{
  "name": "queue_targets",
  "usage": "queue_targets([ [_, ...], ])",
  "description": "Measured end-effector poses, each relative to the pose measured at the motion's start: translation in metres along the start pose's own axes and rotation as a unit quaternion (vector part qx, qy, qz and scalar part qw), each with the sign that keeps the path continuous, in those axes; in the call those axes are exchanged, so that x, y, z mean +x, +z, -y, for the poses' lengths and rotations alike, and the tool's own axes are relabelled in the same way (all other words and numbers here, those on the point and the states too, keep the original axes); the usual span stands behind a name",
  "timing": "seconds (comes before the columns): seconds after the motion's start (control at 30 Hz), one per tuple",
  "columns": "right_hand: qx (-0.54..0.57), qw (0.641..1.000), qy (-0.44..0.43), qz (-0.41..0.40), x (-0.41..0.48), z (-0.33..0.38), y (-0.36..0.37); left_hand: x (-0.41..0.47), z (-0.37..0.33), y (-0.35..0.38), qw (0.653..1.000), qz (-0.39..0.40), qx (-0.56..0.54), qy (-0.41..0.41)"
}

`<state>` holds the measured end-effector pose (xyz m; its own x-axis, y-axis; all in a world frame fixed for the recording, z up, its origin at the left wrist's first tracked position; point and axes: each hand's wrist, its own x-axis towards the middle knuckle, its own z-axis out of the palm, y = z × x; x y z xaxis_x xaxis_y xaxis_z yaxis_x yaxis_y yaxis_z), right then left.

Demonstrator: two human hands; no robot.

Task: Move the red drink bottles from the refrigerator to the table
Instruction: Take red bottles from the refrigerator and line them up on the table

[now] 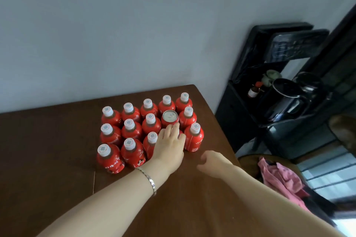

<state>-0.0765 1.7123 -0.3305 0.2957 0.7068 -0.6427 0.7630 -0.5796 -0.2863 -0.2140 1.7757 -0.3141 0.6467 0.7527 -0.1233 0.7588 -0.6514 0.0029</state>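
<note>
Thirteen red bottles (133,152) with white caps show on one counter (57,140); the left hand (169,146) may hide another. One red can (170,117) stands just past its fingers. One pink cloth (279,179) lies beside the right hand (213,163).

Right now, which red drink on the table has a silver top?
The can in the middle row, second from the right: its top is flat silver metal with a pull tab, not a white cap.
</note>
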Motion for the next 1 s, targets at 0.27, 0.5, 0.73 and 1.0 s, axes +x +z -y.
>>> queue_targets([
  [0.27,0.054,0.991,0.031,-0.121,-0.133,-0.026,0.020,-0.070,-0.035,-0.048,0.978,0.152,-0.007,0.144],
  [0.5,0.097,0.959,0.150,-0.220,-0.289,-0.109,0.068,-0.151,-0.164,-0.075,0.941,0.128,0.018,0.313],
  [0.73,0.214,0.861,0.343,-0.310,-0.485,-0.224,0.149,-0.283,-0.340,-0.096,0.849,0.094,0.052,0.518],
  [1.0,0.258,0.733,0.517,-0.359,-0.747,-0.335,0.277,-0.527,-0.554,-0.100,0.706,0.045,0.081,0.702],
])
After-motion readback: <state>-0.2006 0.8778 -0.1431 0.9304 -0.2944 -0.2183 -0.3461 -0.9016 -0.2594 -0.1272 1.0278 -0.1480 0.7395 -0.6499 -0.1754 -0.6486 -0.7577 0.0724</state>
